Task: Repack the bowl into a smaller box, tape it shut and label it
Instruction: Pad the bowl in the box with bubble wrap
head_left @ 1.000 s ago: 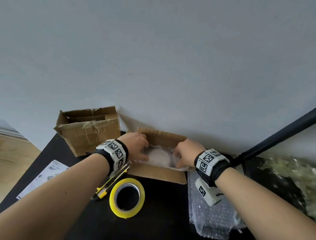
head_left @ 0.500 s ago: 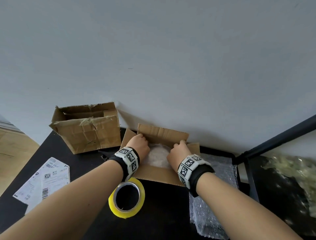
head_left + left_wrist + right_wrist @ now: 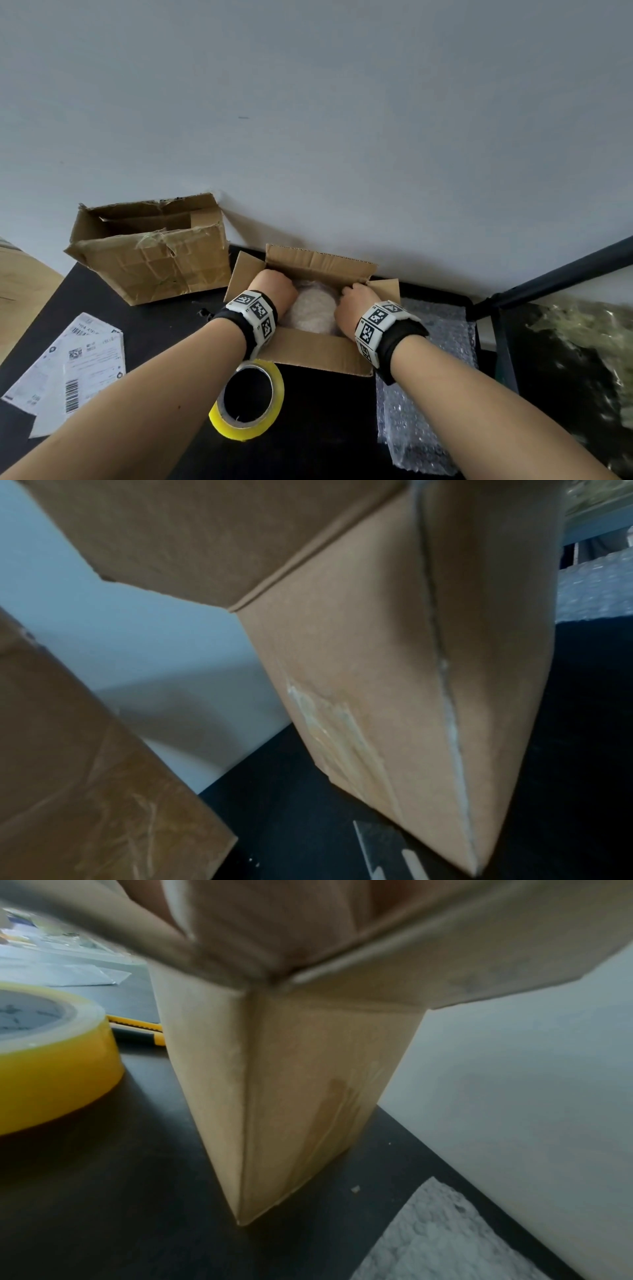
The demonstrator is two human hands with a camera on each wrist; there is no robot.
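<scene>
Plain pale grey wall [image 3: 342, 120] behind a black table [image 3: 325, 428]; wood flooring [image 3: 20, 281] at left.

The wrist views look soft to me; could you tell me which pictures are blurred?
Head view: sharp, wide-angle bend at the edges. Left wrist view: small box mildly soft, dim. Right wrist view: the box's top flaps smeared, tape roll fairly clear.

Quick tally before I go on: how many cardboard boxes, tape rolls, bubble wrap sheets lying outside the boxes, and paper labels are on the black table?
Cardboard boxes: 2, the worn box and the smaller box
Tape rolls: 1, yellow tape roll
Bubble wrap sheets: 1, bubble wrap sheet
Paper labels: 2 visible overlapping, paper labels
Total: 6
</scene>
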